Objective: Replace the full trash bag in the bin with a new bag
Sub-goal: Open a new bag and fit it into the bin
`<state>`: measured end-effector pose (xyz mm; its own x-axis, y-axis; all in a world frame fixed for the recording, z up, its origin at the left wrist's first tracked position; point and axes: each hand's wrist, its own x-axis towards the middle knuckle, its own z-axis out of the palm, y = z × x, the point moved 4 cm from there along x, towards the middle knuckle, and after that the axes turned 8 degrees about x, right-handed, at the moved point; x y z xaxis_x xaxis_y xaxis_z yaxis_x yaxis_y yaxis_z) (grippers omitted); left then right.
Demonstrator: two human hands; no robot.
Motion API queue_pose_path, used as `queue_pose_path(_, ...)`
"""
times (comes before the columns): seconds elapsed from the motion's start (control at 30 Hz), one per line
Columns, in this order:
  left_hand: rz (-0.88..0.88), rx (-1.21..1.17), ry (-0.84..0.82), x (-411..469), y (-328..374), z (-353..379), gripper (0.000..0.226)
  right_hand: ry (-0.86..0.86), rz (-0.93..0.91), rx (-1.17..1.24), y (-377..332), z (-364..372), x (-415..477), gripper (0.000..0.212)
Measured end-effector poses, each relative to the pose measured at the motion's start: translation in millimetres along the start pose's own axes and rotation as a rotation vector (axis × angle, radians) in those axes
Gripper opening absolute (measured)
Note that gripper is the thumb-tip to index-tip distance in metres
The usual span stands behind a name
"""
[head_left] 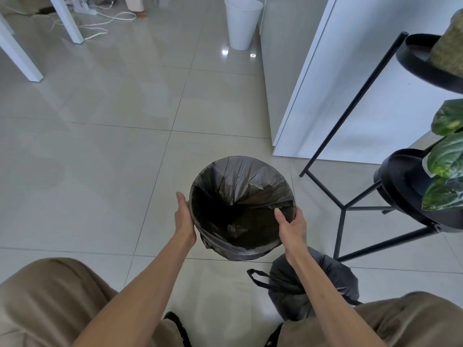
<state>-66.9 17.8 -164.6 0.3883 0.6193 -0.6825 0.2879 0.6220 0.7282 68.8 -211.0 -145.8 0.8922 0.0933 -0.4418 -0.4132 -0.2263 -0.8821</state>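
Note:
A round bin stands on the floor tiles in front of me, lined with a new black trash bag (250, 181) whose edge is folded over the rim. My left hand (184, 217) grips the bin's left side over the bag. My right hand (292, 225) holds the right rim, thumb inside, pinching the bag edge. The full tied black trash bag (325, 279) with loop handles lies on the floor near my right knee, partly hidden by my right forearm.
A black metal plant stand (343, 209) with leafy plants stands close on the right. A white cabinet (350, 96) is behind it. A second white bin (241, 23) stands far back. White table legs (67, 21) and cables are at far left.

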Motion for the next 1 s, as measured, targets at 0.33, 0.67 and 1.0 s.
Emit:
queue_pose_path(0.33,0.216,0.083,0.077,-29.8,21.2,-2.8,0.058,-0.699,-0.545,-0.881,-67.3,100.7,-12.1,0.022)
queue_pose_path(0.67,0.408,0.391,0.085,-24.2,10.7,5.7,0.048,-0.700,-0.091,-0.995,-8.2,132.0,81.4,0.062)
queue_pose_path(1.0,0.427,0.461,0.118,-21.1,12.5,2.8,0.070,-0.656,-0.236,-0.925,-16.5,123.0,68.8,0.056)
